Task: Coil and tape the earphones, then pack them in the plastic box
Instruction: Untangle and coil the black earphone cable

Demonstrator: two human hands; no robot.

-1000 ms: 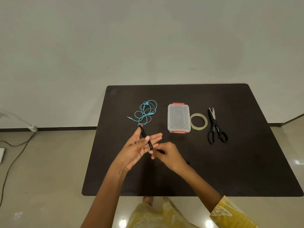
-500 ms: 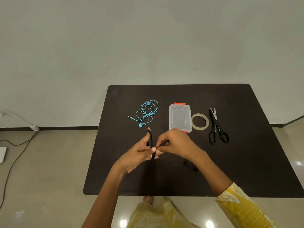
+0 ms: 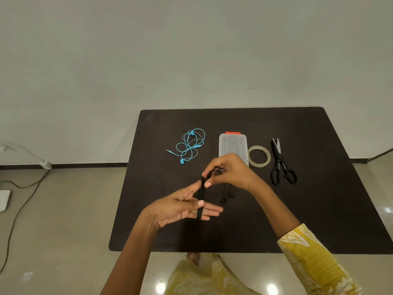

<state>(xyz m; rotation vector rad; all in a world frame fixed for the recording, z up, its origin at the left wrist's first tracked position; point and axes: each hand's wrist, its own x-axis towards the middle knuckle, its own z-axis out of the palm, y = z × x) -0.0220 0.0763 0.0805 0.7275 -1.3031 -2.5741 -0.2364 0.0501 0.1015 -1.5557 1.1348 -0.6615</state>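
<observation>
Black earphones (image 3: 201,193) are wound in a long loop around the spread fingers of my left hand (image 3: 182,206), whose thumb presses on the loop. My right hand (image 3: 230,170) pinches the black cord at the top of that loop; the two earbuds dangle below it. A second, blue pair of earphones (image 3: 190,144) lies loose and tangled on the black table (image 3: 319,209). The clear plastic box (image 3: 232,145) with orange clips lies closed behind my right hand. A roll of clear tape (image 3: 259,156) lies flat just right of the box.
Black scissors (image 3: 281,165) lie shut to the right of the tape roll. A grey cable (image 3: 19,201) runs over the floor on the left. My yellow patterned clothing (image 3: 212,277) is at the table's near edge.
My right hand has swung the cord from the bottom of the loop up and over its top. My left hand has lowered slightly with its fingers spread wider.
</observation>
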